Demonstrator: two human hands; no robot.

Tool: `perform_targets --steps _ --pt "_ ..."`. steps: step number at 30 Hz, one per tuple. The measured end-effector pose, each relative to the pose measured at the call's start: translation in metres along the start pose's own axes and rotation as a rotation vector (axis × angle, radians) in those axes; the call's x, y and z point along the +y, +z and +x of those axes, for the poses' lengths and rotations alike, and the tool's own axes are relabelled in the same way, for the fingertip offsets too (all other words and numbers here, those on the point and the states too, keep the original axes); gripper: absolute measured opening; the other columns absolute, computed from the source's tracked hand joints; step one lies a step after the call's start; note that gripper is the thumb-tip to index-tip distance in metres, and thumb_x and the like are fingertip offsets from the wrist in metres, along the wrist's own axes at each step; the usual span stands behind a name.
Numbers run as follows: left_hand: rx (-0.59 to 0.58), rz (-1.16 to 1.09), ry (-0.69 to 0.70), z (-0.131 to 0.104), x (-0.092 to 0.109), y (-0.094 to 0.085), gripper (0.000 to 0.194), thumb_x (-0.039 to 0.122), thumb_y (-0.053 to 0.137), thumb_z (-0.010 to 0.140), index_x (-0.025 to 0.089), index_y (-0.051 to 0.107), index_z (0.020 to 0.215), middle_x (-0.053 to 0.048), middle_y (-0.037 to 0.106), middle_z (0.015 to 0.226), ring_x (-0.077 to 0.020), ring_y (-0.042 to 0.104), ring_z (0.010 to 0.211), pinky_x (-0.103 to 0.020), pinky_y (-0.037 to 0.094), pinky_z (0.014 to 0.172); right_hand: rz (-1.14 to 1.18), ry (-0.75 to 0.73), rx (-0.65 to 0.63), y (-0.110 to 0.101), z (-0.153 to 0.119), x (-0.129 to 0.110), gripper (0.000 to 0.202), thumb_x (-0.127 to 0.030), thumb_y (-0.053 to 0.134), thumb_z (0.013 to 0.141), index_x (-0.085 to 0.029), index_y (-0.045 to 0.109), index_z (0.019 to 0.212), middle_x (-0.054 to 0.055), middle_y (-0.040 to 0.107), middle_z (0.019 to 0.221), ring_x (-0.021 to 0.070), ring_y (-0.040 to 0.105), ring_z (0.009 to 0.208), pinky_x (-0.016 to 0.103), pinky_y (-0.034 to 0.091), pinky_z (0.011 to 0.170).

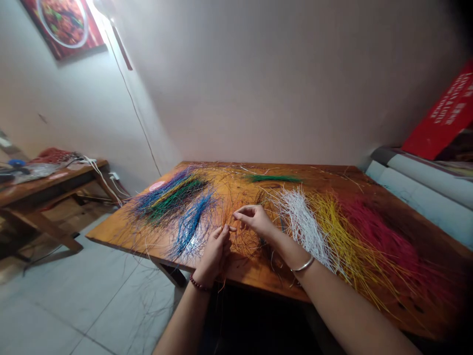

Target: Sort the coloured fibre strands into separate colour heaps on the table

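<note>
My left hand (219,246) is closed around thin orange strands (222,282), whose ends hang below the fist past the table's front edge. Just to its right, my right hand (254,220) has thumb and forefinger pinched together above the table; whatever is between the fingertips is too fine to make out. Loose orange and dark strands (244,241) lie under and between the hands. Nearest on the left is a bundle of blue strands (194,222). A thick bundle of white strands (305,227) lies beyond my right wrist.
Yellow strands (343,241) and magenta strands (388,236) spread over the right of the wooden table (121,231). Green, yellow and purple strands (173,197) lie at the left, a green bundle (273,178) at the back. A side table (48,190) and red box (439,116) flank it.
</note>
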State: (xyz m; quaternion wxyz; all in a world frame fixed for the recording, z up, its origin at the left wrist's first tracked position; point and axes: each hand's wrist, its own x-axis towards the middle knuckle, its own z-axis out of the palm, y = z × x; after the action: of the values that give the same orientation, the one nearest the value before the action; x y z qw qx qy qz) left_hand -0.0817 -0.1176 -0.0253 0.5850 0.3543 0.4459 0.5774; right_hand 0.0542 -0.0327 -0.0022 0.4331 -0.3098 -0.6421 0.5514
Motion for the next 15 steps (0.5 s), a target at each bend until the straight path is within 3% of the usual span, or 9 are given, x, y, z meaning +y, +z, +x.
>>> perform_targets --steps 10,15 --pt "0.001 0.067 0.015 0.0004 -0.0023 0.0017 0.043 0.054 0.066 0.072 0.014 0.059 0.086 0.011 0.022 0.049 -0.0024 0.018 0.038 -0.014 0.014 0.036 0.148 0.031 0.109 0.0026 0.0001 -0.0064 0.035 -0.043 0.076 0.057 -0.013 0.068 0.073 0.004 0.068 0.066 0.008 0.052 0.042 0.022 0.042 0.042" --pt "0.009 0.058 -0.001 -0.0001 -0.001 0.0026 0.043 0.054 0.067 0.071 0.014 0.059 0.085 0.011 0.022 0.048 -0.0021 0.018 0.037 -0.014 0.015 0.035 0.148 0.023 0.103 0.0019 0.0013 -0.0045 0.029 -0.04 0.073 0.061 -0.014 0.065 0.073 0.003 0.068 0.067 0.0083 0.053 0.044 0.022 0.043 0.043"
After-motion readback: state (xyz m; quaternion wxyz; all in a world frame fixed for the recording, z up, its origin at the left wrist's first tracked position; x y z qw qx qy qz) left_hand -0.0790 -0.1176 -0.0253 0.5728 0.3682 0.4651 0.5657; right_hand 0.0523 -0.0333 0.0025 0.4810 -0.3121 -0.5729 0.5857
